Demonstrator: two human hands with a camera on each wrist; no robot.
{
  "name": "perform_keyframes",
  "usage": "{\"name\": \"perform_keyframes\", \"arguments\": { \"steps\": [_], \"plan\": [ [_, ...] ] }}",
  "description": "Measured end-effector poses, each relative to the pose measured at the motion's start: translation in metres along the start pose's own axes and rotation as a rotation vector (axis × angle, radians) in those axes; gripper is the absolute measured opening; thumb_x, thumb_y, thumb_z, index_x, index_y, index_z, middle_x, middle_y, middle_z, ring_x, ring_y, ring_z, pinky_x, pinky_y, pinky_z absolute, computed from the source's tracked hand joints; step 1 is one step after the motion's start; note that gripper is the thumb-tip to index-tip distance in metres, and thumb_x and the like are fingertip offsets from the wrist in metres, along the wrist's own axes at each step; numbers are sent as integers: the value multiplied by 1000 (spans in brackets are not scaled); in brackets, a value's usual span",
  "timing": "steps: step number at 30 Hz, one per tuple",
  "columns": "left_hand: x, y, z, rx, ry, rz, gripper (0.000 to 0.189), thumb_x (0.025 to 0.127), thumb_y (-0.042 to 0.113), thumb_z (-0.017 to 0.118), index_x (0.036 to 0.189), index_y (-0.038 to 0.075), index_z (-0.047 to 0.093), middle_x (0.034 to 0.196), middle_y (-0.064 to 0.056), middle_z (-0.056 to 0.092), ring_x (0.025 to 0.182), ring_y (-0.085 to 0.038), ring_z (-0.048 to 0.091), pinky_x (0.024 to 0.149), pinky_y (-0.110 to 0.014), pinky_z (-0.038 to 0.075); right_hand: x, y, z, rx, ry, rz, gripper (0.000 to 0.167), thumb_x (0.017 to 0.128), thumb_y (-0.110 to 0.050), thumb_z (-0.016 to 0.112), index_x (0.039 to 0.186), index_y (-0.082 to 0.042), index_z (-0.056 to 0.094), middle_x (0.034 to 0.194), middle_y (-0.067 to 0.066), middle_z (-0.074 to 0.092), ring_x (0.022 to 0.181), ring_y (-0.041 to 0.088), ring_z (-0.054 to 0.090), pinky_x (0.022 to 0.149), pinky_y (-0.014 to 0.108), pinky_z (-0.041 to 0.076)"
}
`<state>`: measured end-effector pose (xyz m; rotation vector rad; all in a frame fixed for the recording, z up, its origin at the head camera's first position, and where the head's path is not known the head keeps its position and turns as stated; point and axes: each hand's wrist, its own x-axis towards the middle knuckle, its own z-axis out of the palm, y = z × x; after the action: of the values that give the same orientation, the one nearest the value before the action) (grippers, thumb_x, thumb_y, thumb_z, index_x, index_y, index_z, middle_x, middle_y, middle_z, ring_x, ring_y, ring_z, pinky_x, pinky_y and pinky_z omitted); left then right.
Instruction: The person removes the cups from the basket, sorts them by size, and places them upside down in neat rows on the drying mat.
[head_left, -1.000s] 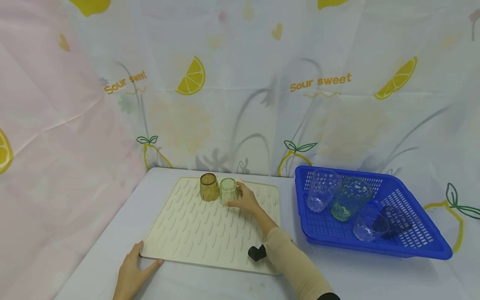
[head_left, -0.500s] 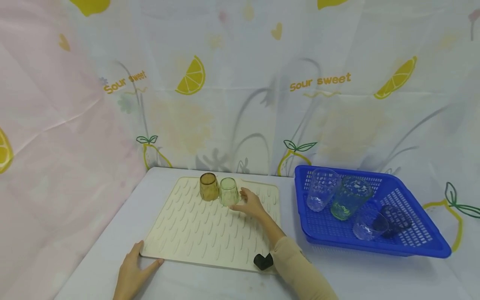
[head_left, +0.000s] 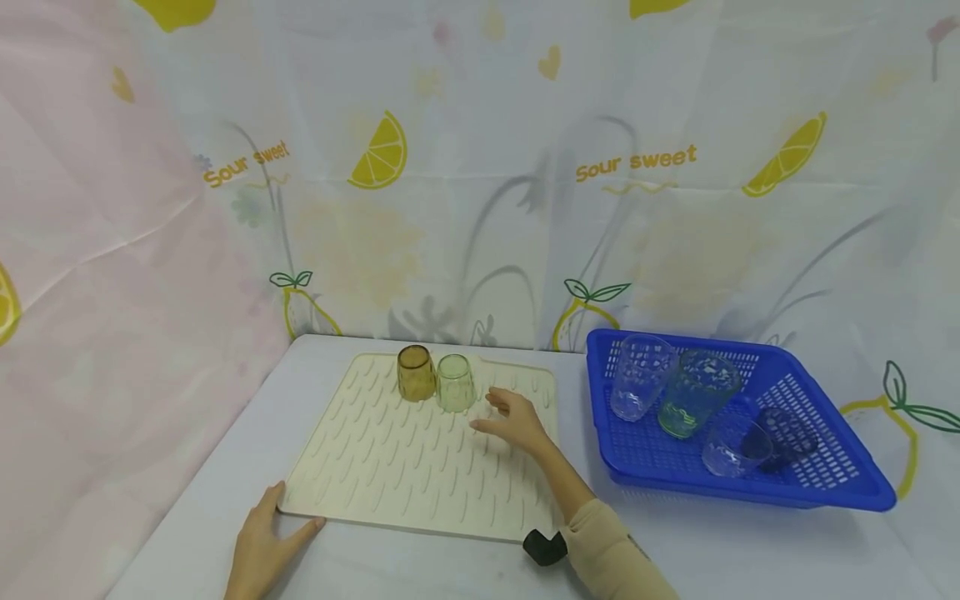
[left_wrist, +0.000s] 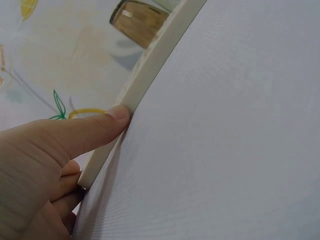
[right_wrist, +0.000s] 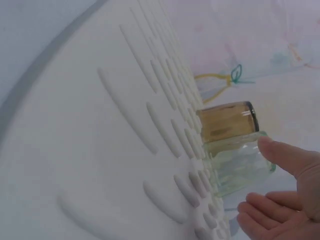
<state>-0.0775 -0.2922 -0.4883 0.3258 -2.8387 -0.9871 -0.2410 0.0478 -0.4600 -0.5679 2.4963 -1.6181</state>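
Observation:
My left hand holds the near left corner of a cream ridged drying mat. Its thumb lies against the front edge, with the fingers at the corner's other side. Toward the back of the mat stand an amber glass and a pale green glass, side by side. My right hand is just right of the green glass, over the mat, thumb and fingers apart with nothing between them. In the right wrist view the thumb overlaps the green glass.
A blue plastic basket stands to the right of the mat. In it lie a tall clear glass, a greenish tumbler, a short clear glass and a dark glass. A printed cloth hangs behind the white table.
My right hand has let go of the green glass and drawn back to the right and toward me. The left hand and both glasses on the mat have stayed in place.

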Motion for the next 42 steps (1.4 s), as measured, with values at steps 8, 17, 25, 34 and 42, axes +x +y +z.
{"name": "perform_keyframes", "arguments": {
  "steps": [8, 17, 25, 34, 42],
  "plan": [
    [1, -1, 1, 6, 7, -4, 95, 77, 31, 77, 134, -24, 24, 136, -45, 26, 124, -60, 26, 101, -69, 27, -22, -7, -5, 20, -9, -40, 72, 80, -18, 76, 133, 15, 40, 129, 29, 53, 121, 41, 49, 103, 45, 42],
    [1, -1, 0, 6, -9, -10, 96, 78, 32, 76, 134, -23, 23, 136, -45, 26, 124, -59, 26, 101, -69, 27, -45, -17, -15, 24, 44, -86, 71, 80, -19, 76, 133, 13, 42, 129, 26, 53, 121, 39, 50, 102, 43, 43],
    [1, -2, 0, 0, -8, -6, 96, 77, 32, 77, 134, -23, 23, 136, -45, 27, 123, -60, 26, 100, -69, 27, -60, -27, -23, 38, 92, -81, 70, 78, -16, 77, 134, 11, 43, 130, 25, 54, 122, 37, 50, 102, 40, 43],
    [2, -3, 1, -14, -9, -7, 96, 78, 32, 76, 135, -23, 21, 137, -45, 25, 125, -60, 24, 102, -69, 23, -75, -32, -26, 44, 182, -128, 66, 76, -10, 79, 130, 11, 48, 128, 26, 55, 119, 38, 52, 101, 41, 44],
    [2, -2, 1, -11, -43, -41, 98, 79, 33, 75, 137, -22, 18, 139, -44, 23, 127, -59, 20, 106, -68, 18, -86, -36, -35, 72, 212, -145, 66, 77, -8, 78, 131, 12, 46, 129, 27, 53, 120, 38, 51, 102, 43, 43]
  ]
}}
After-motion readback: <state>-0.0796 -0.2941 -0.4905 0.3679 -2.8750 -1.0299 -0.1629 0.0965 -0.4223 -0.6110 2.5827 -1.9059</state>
